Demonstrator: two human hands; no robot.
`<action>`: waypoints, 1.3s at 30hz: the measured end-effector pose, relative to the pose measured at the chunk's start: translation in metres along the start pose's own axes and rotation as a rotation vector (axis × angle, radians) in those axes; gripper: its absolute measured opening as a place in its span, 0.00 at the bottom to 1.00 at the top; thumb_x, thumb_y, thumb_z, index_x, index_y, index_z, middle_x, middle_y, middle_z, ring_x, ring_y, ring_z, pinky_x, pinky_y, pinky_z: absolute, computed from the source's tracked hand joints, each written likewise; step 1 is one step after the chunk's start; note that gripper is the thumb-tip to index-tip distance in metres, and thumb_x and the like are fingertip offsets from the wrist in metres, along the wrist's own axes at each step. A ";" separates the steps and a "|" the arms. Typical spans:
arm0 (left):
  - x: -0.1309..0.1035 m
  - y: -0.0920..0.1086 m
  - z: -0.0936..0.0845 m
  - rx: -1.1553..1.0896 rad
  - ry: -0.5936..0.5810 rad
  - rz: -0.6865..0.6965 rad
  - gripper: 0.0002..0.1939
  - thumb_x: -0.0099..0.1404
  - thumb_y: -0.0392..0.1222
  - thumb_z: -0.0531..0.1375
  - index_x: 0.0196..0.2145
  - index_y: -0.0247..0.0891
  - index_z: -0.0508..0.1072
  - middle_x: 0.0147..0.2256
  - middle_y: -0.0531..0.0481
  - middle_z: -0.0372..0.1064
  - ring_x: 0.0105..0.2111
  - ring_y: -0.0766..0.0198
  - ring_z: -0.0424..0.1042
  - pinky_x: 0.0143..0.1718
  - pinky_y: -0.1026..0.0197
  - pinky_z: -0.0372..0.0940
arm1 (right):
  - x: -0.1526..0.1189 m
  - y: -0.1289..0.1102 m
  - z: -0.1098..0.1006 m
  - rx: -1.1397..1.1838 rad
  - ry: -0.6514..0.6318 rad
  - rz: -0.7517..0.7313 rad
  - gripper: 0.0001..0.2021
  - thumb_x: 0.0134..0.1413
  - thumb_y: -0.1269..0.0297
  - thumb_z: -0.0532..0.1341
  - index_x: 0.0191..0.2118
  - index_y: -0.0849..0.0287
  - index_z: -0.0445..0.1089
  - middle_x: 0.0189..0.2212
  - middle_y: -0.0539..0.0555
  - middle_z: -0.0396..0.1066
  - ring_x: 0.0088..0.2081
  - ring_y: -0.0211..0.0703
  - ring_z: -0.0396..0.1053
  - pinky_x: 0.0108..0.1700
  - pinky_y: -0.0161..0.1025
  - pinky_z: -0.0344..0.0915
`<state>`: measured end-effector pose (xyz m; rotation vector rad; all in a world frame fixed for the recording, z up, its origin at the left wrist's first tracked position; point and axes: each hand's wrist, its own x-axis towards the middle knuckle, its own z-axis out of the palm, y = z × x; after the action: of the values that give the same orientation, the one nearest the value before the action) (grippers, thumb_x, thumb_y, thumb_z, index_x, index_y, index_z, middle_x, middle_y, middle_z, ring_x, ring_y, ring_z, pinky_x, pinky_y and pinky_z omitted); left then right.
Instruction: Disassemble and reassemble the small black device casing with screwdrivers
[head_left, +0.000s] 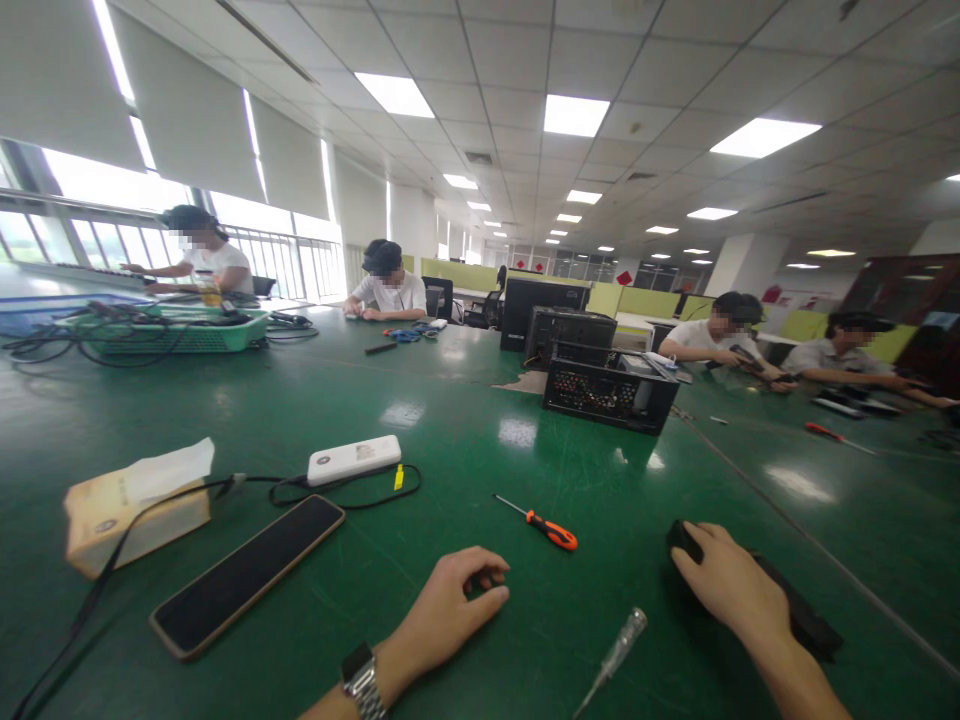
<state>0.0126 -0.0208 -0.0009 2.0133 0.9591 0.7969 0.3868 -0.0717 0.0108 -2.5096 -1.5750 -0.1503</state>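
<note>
My left hand rests on the green tabletop with nothing in it. Its fingers are loosely curled and the thumb stands apart from them. On the right, my right hand is wrapped over a long black object lying on the table. The palm hides most of that object, so its exact kind cannot be made out. Between and beyond my hands lies a screwdriver with an orange and black handle, its shaft pointing away to the left. A clear-handled screwdriver lies nearer me, left of my right forearm.
Left of me are a phone, a white power bank with a black cable, and a tissue pack. Black computer cases stand ahead. A green basket holds cables. Several people sit around the table; a red screwdriver lies far right.
</note>
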 end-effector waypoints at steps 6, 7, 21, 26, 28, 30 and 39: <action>0.001 0.001 0.001 -0.001 -0.006 0.004 0.09 0.60 0.38 0.60 0.39 0.37 0.76 0.35 0.50 0.74 0.34 0.63 0.70 0.35 0.64 0.62 | -0.001 -0.001 -0.002 -0.011 0.012 -0.006 0.27 0.57 0.55 0.48 0.59 0.58 0.65 0.58 0.59 0.62 0.50 0.58 0.67 0.48 0.52 0.67; 0.001 0.001 0.001 -0.001 -0.003 0.006 0.09 0.60 0.38 0.60 0.39 0.37 0.76 0.35 0.50 0.74 0.34 0.63 0.70 0.35 0.64 0.62 | 0.000 -0.002 -0.001 -0.022 0.014 0.002 0.27 0.56 0.55 0.48 0.59 0.58 0.65 0.58 0.59 0.62 0.51 0.59 0.66 0.48 0.52 0.67; 0.002 0.002 -0.001 0.038 -0.033 0.012 0.10 0.61 0.39 0.59 0.39 0.38 0.76 0.35 0.50 0.74 0.34 0.62 0.70 0.36 0.64 0.62 | -0.005 -0.004 -0.006 0.015 -0.046 0.090 0.31 0.57 0.47 0.48 0.63 0.57 0.60 0.62 0.54 0.58 0.58 0.63 0.59 0.49 0.56 0.66; 0.001 0.004 -0.001 0.044 -0.037 0.014 0.10 0.60 0.39 0.59 0.39 0.37 0.76 0.35 0.50 0.74 0.34 0.62 0.70 0.36 0.64 0.63 | -0.009 0.001 -0.008 0.058 -0.044 0.023 0.33 0.54 0.46 0.52 0.60 0.61 0.63 0.62 0.61 0.58 0.58 0.64 0.59 0.52 0.56 0.64; 0.001 0.005 -0.001 0.046 -0.036 0.012 0.10 0.60 0.39 0.59 0.39 0.37 0.76 0.35 0.50 0.74 0.34 0.62 0.70 0.36 0.64 0.63 | -0.009 0.002 -0.008 0.089 -0.038 0.005 0.35 0.52 0.42 0.53 0.59 0.62 0.65 0.62 0.62 0.57 0.58 0.65 0.59 0.52 0.56 0.64; 0.002 0.006 -0.002 0.049 -0.034 0.012 0.09 0.60 0.39 0.59 0.39 0.37 0.76 0.35 0.50 0.74 0.34 0.62 0.70 0.37 0.64 0.63 | -0.009 0.005 -0.007 0.122 -0.033 -0.007 0.37 0.50 0.38 0.53 0.58 0.61 0.66 0.62 0.62 0.57 0.57 0.66 0.60 0.52 0.56 0.65; 0.003 0.004 -0.002 0.052 -0.029 0.020 0.09 0.60 0.38 0.60 0.39 0.37 0.76 0.34 0.50 0.74 0.34 0.63 0.70 0.36 0.65 0.62 | -0.002 0.028 -0.005 0.285 -0.108 -0.085 0.38 0.45 0.39 0.59 0.58 0.59 0.64 0.63 0.60 0.56 0.60 0.63 0.55 0.59 0.55 0.57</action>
<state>0.0140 -0.0198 0.0040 2.0769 0.9538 0.7581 0.4114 -0.0865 0.0130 -2.2669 -1.6137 0.1903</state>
